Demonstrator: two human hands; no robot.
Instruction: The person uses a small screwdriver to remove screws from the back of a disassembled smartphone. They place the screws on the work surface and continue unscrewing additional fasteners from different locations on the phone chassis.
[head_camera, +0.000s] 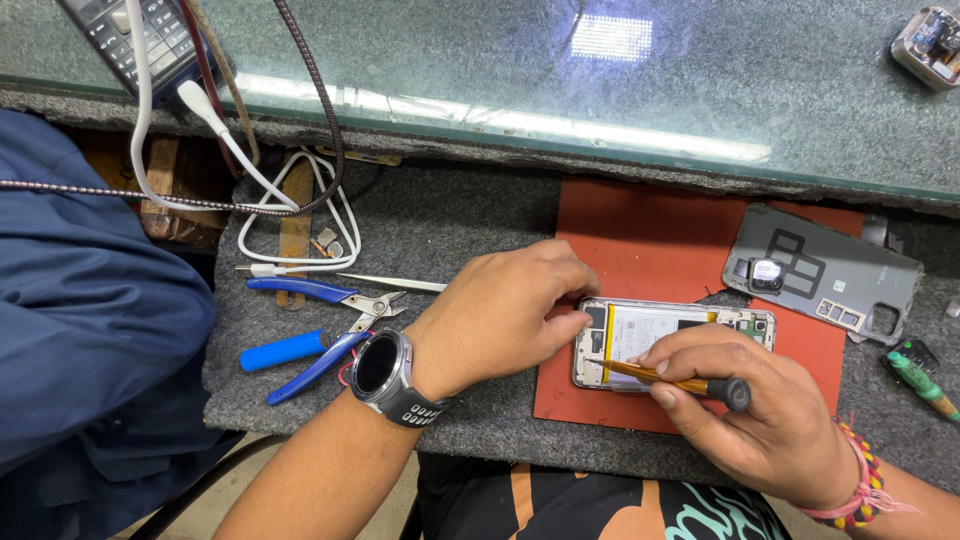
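Note:
An opened phone (668, 330) lies face down on a red mat (650, 240), its white battery exposed. My left hand (505, 310), with a dark round watch on its wrist, rests at the phone's left end, fingers pinched against its edge. My right hand (755, 405) holds a thin screwdriver (680, 381) with an orange shaft and black cap, its tip touching the phone's lower left area. The phone's grey back cover (830, 272) lies inside up to the right, partly on the mat.
Blue-handled pliers (320, 330), a blue cylinder (283, 350), tweezers (395, 283) and white cables (300, 215) lie left on the grey felt. A glass counter (600, 90) runs along the back, holding a keypad phone (135, 35). A green tool (925, 380) lies far right. A person's blue sleeve (90, 300) is left.

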